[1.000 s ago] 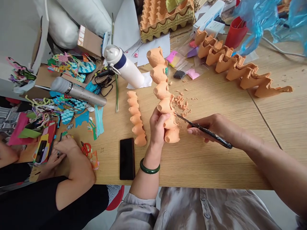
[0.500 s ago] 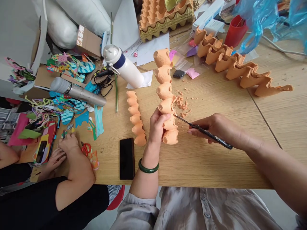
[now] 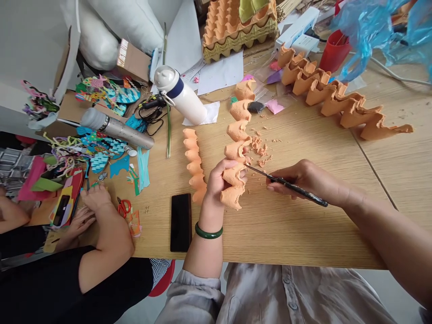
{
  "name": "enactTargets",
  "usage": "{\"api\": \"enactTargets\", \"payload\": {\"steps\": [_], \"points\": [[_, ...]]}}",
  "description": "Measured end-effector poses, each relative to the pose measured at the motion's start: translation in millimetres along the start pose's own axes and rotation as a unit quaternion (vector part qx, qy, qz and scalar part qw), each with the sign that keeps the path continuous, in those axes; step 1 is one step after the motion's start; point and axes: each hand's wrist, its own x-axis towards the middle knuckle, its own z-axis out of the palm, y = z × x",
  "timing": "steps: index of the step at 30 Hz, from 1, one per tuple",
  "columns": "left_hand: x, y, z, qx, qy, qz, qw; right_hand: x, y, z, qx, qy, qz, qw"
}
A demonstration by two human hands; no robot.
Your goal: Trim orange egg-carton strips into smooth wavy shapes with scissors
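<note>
My left hand (image 3: pixel 219 180) grips an orange egg-carton strip (image 3: pixel 238 130) near its lower end, thumb on the cups and fingers behind. The strip has several cups in a row and rises away from me, slightly tilted. In my right hand (image 3: pixel 297 177) is a black-handled knife (image 3: pixel 300 191). Its thin blade points left, and the tip meets the strip's right edge just beside my left thumb. Orange shavings (image 3: pixel 259 148) lie on the table right of the strip. Another orange strip (image 3: pixel 192 164) rests to the left of my hand.
A phone (image 3: pixel 181 222) lies left of my wrist, with a white bottle (image 3: pixel 184 99) behind. More carton strips (image 3: pixel 330 94) stand at right, and egg trays (image 3: pixel 239 27) are stacked at the back. At left, a co-worker's hands (image 3: pixel 96 202) are near red scissors (image 3: pixel 124 207).
The held strip has tilted, its far end leaning right and its near end shifting left. The knife tip stays at its edge. The view has shifted slightly.
</note>
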Motion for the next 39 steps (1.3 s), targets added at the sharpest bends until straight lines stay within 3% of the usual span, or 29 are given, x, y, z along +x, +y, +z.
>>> {"api": "enactTargets", "payload": {"steps": [5, 8, 11, 15, 19, 25, 39], "points": [[3, -5, -6.3, -0.027, -0.026, -0.040, 0.999, 3, 15, 4, -0.146, 0.080, -0.096, 0.981], [4, -7, -7.3, -0.028, -0.035, -0.045, 0.998, 3, 18, 6, -0.239, 0.123, -0.090, 0.959], [5, -5, -4.8, -0.039, -0.034, -0.027, 0.998, 3, 15, 5, -0.274, 0.128, -0.044, 0.952], [6, -1, -3.5, -0.037, -0.021, -0.002, 0.999, 2, 5, -2, -0.216, 0.077, 0.027, 0.973], [5, -2, -7.4, 0.034, -0.016, 0.011, 0.999, -2, 2, -17, -0.130, -0.003, 0.076, 0.989], [1, -5, -10.2, 0.097, -0.041, 0.014, 0.994, -8, -1, -29, 0.026, -0.075, 0.080, 0.994], [-2, -4, -12.0, 0.162, -0.079, 0.008, 0.984, -6, -3, -27, -0.019, -0.090, 0.066, 0.994]]}}
